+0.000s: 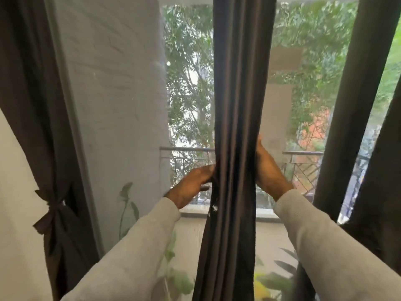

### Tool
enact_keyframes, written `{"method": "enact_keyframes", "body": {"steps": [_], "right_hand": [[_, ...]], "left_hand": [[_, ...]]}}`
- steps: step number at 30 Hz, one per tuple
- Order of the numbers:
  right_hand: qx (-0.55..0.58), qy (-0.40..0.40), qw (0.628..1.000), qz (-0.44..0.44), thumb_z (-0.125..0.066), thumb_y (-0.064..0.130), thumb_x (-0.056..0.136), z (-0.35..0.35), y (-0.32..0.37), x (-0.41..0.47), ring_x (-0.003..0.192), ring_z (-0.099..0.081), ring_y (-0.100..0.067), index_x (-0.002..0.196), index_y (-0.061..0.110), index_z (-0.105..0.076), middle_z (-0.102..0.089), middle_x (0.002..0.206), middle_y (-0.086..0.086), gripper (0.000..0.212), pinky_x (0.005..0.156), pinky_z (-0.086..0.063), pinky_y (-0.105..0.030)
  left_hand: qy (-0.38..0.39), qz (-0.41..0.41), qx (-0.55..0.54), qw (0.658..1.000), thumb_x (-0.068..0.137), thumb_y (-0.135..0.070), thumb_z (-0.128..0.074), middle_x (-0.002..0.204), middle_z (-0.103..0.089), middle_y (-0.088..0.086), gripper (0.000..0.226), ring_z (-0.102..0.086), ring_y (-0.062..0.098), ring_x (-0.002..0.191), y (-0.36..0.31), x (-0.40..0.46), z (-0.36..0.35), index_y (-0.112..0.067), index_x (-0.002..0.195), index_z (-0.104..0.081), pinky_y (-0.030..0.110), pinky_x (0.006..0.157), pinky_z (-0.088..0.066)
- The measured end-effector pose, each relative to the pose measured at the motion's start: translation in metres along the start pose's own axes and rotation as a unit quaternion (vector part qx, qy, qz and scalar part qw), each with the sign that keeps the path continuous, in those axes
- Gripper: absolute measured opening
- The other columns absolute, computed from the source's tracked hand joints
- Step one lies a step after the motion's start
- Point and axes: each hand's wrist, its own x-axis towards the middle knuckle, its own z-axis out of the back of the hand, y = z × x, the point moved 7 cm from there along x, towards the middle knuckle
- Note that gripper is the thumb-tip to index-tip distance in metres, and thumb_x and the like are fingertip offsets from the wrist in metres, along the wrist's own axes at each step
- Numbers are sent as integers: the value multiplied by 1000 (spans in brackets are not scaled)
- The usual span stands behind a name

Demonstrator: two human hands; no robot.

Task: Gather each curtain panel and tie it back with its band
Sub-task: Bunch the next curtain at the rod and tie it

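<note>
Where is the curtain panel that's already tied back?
In the head view, the tied panel hangs at the far left beside the white wall, left of the middle panel held between both hands.
</note>
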Motion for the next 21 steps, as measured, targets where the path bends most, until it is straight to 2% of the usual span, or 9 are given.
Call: {"method": "enact_keyframes", "body": {"steps": [1,3,5,7,10,12,16,19,21], "right_hand": [[-56,-8,998,2,-39,62,109,8,-7,-3,124,-70,-24,129,26,-76,-76,129,-3,55,114,-49,-53],[-142,-17,989,24,-49,39,110,18,-11,-6,113,-73,-24,117,21,-81,-80,117,-2,37,107,-54,-55],[-161,-26,984,66,-60,19,106,22,-10,-11,92,-75,-20,108,12,-81,-81,98,-1,22,83,-60,-45],[-158,-21,983,88,-63,9,103,14,-8,-21,69,-66,-13,97,10,-79,-74,75,3,18,69,-52,-34],[-116,4,993,31,-46,43,112,-1,-21,-32,84,-73,-21,98,19,-84,-80,90,-2,47,81,-59,-43],[-78,20,997,10,-38,65,105,-4,-21,-37,103,-77,-21,108,22,-82,-81,107,-3,61,92,-60,-41],[-192,8,977,89,-81,29,93,1,-5,-29,93,-79,-13,110,21,-80,-83,100,4,19,91,-64,-42],[-151,-8,987,46,-83,18,91,17,-15,-13,92,-80,-20,104,19,-81,-83,98,-1,13,92,-64,-45],[-107,1,994,9,-81,19,92,26,-23,-7,101,-78,-28,108,14,-80,-82,104,-5,17,96,-63,-45]], "left_hand": [[-3,-20,20,1000,108,-42,-61,129,-75,3,35,-67,22,124,3,-2,-2,-24,137,-68,56,116,-43],[-38,-34,15,999,101,-12,-74,120,-73,14,38,-68,27,112,12,-3,0,-17,137,-62,54,107,-51],[-88,-34,-4,996,96,-4,-79,113,-70,23,45,-72,34,106,11,-7,2,-10,137,-59,49,101,-59],[-124,-37,-12,991,91,-9,-86,115,-74,27,48,-75,40,109,9,-9,-2,-10,133,-63,45,97,-64],[-154,-40,-18,987,85,-15,-92,108,-82,11,43,-80,31,103,5,-11,-17,-8,122,-72,38,89,-66],[-191,-49,-19,980,79,-23,-97,104,-83,9,45,-80,30,100,4,-11,-24,-8,115,-75,45,92,-66],[-206,-82,62,973,75,-30,-100,107,-81,6,44,-79,24,101,-1,-14,-34,-19,111,-77,40,90,-66],[-168,-67,3,984,91,-11,-86,114,-80,10,38,-79,20,102,5,-16,-34,-6,123,-67,30,85,-65],[-168,-60,-45,983,100,-9,-75,110,-79,16,30,-78,28,93,9,-23,-27,-1,125,-60,29,71,-64]]}}
